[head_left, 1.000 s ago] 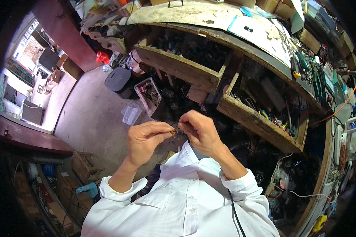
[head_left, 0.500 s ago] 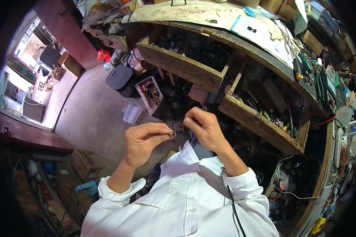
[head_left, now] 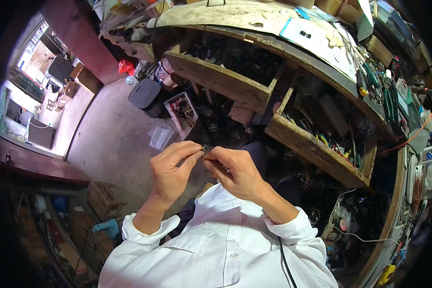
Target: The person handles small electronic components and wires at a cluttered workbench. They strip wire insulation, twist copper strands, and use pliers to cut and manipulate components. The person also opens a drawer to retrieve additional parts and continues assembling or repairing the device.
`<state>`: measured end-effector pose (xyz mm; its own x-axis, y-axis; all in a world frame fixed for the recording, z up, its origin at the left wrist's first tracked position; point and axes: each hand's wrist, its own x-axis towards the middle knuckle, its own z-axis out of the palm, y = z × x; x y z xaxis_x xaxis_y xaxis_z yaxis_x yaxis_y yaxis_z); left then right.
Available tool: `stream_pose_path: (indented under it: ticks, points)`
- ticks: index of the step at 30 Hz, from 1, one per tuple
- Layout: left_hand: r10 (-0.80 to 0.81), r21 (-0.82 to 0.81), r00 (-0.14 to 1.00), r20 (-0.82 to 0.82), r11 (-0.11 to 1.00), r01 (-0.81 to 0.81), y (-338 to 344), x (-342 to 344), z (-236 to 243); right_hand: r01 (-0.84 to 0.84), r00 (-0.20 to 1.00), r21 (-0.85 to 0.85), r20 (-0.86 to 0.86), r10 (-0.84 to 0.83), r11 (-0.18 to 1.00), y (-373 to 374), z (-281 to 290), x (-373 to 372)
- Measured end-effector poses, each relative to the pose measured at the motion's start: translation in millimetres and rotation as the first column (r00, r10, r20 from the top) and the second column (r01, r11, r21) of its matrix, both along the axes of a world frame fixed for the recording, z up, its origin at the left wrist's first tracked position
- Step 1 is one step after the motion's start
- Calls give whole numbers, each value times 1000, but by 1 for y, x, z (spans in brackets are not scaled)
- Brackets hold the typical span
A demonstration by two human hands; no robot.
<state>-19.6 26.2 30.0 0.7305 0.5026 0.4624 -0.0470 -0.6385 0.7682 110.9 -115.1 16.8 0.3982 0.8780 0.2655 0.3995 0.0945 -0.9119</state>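
My left hand (head_left: 173,169) pinches a small brass-coloured metal piece (head_left: 203,152) between thumb and fingertips, above the floor in front of my lap. Its exact kind is too small to make out. My right hand (head_left: 233,171) is closed, thumb against the bent forefinger, and its fingertips meet the small piece from the right. Whether those right fingers hold a part of their own is hidden. Both forearms come out of rolled white sleeves.
Ahead stands a worn workbench (head_left: 221,17) with two pulled-out wooden drawers (head_left: 221,81), (head_left: 317,153) full of parts and tools. Pliers (head_left: 369,77) lie at its right. A black bin (head_left: 145,94) and an open box (head_left: 180,117) stand on the floor, a wooden stool (head_left: 103,199) at left.
My right hand has come down and left to meet the left fingertips at the small metal piece. The left hand has shifted slightly upward, still pinching it.
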Motion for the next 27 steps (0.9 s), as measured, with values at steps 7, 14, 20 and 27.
stream_pose_path:
  ticks: [7, 14, 20, 27]
  points:
    - [-335, -149, 941, -46, 934, 325, 9, -11, 1, 81, 937, 250, 312, -159, 965, 3, -9, 29]
    - [-72, -237, 996, 48, 968, 81, 9, -4, -6, -241, 961, 144, 172, 216, 960, -5, -1, 15]
    - [-329, -183, 941, -79, 933, 310, 10, -11, -4, 107, 970, 248, 186, -156, 963, -6, -7, 44]
    - [-228, -534, 970, 79, 812, 234, 11, -15, 2, 26, 885, 121, 458, -79, 992, -2, -24, 31]
